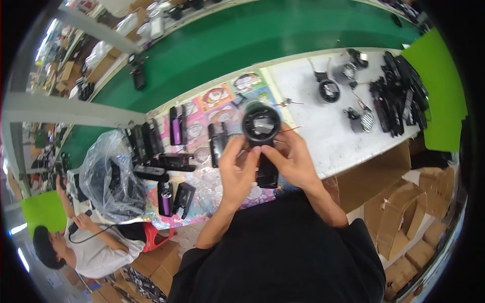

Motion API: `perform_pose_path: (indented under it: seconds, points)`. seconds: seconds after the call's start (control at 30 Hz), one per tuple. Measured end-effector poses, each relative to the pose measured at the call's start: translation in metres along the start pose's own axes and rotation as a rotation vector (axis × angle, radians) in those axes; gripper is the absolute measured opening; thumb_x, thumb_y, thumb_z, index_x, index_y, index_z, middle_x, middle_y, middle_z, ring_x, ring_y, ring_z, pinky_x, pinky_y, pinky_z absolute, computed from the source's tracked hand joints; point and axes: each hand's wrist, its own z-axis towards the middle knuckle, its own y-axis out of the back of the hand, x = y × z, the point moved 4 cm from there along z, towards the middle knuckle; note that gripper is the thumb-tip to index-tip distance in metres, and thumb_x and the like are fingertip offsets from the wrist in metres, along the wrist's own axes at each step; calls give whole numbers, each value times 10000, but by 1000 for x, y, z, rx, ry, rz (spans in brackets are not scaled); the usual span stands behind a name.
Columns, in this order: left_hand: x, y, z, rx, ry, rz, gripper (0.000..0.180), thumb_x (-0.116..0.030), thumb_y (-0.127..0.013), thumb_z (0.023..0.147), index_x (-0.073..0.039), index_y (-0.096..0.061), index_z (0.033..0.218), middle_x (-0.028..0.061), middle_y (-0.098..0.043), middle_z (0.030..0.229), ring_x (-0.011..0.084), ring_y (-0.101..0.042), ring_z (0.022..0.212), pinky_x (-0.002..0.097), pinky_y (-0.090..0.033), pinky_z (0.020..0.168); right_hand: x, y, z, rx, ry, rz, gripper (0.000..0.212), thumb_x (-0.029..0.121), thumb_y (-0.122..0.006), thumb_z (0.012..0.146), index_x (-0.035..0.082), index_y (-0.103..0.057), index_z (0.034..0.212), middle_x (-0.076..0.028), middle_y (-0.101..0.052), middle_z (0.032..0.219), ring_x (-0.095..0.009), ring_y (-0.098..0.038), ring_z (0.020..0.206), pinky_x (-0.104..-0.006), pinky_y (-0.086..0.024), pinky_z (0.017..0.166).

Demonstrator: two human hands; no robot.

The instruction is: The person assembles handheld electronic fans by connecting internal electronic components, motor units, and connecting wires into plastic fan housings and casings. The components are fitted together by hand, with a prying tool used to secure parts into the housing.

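Both my hands grip a black handheld device housing with a round, open head (261, 122) and a short black handle (267, 177). My left hand (236, 171) closes on its left side and my right hand (294, 159) on its right, with the thumbs meeting just below the round head. Something silvery shows inside the head, and a thin reddish wire sticks out beside my right hand. Left of my hands lies a black half-shell (217, 144). Further left, another black shell (177, 125) holds a purple cylindrical cell, and a similar shell (164, 198) lies nearer me.
A clear plastic bag (113, 177) of dark parts stands at the left. On the white tabletop at right are several round motor units (329, 91) with wires and a heap of black shells (399, 96). Cardboard boxes (399, 217) stand below right. A co-worker (96, 242) sits at far left.
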Motion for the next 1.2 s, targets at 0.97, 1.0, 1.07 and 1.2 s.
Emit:
perform_pose_path:
  seconds: [0.97, 1.0, 1.07, 1.2]
  points:
    - [149, 45, 469, -219, 426, 28, 373, 15, -718, 638, 108, -561, 963, 172, -589, 982, 280, -602, 862, 399, -488, 762, 9, 107, -83, -762, 238, -725, 189, -12, -599, 804, 21, -645, 983, -127, -646, 901, -249, -635, 783, -306, -495, 668]
    - [149, 30, 464, -205, 434, 29, 373, 15, -718, 638, 108, -561, 963, 172, -589, 982, 280, -602, 862, 399, -488, 762, 12, 108, -73, -759, 260, -757, 190, -14, -597, 801, 23, -647, 981, -130, -644, 898, -260, -633, 778, -314, -496, 667]
    - [145, 18, 448, -233, 418, 57, 389, -7, -744, 619, 98, -574, 953, 186, -597, 1003, 284, -605, 899, 396, -490, 764, 12, 105, -44, -664, 313, -863, 221, -25, -590, 776, 22, -649, 984, -130, -637, 940, -286, -615, 818, -349, -498, 701]
    - [104, 20, 415, -192, 343, 290, 766, -121, -793, 582, 182, -427, 1184, 283, -501, 1222, 339, -463, 1185, 442, -371, 980, 3, 86, 20, -452, 465, -1195, 366, -64, -525, 717, 36, -617, 1057, -111, -609, 1062, -308, -553, 981, -375, -502, 765]
